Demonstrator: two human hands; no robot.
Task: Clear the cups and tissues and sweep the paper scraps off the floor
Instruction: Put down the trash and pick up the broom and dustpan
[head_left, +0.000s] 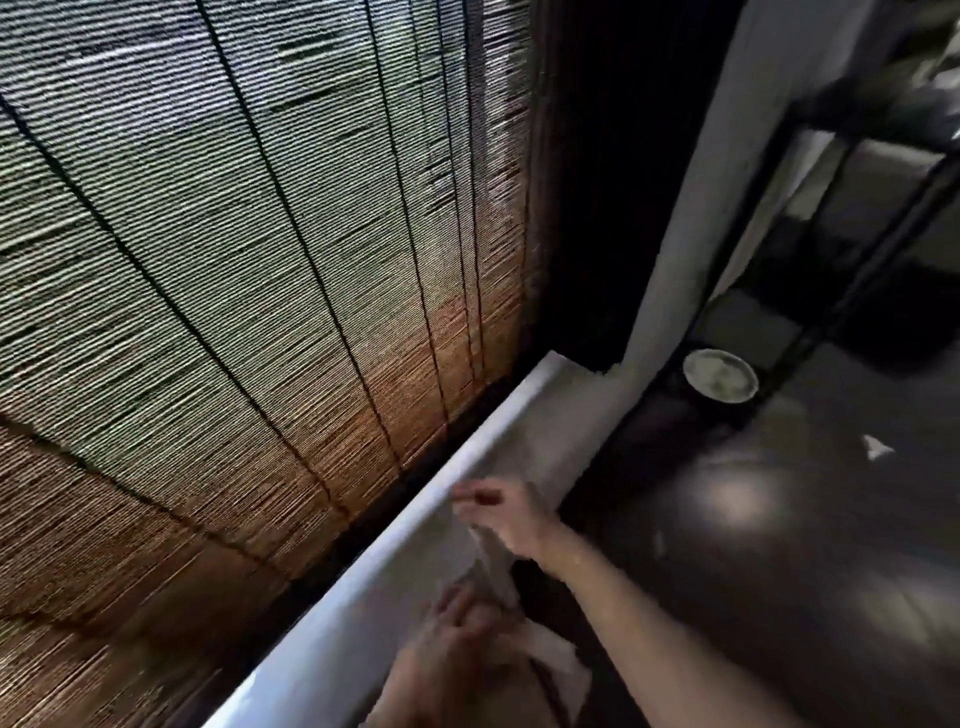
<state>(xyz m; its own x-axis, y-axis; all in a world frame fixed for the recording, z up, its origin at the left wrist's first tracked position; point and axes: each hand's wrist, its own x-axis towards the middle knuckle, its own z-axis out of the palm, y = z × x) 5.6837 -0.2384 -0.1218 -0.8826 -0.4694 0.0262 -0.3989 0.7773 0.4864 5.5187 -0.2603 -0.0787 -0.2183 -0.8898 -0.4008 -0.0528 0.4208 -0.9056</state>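
Tissue (491, 564) was a crumpled white strip over the white ledge (363, 613), stretched between both hands, long axis running near-to-far along the ledge. Right hand (501, 514) pinched the far end, fingers closed on it. Left hand (457, 623) curled round the near end, with more white tissue bunched just below it; blurry, so grip detail unclear. Tissue was already in hand, both hands on it. Other targets lay to the right: round white cup (721, 375), seen from above, sat well beyond the right hand on the dark surface by the pale pillar (675, 208). Paper scrap (878, 448) lay on the dark floor (779, 545), further right. Right hand was nearer both, so likely the one to reach. Bamboo blind (234, 260) hung left of the ledge.
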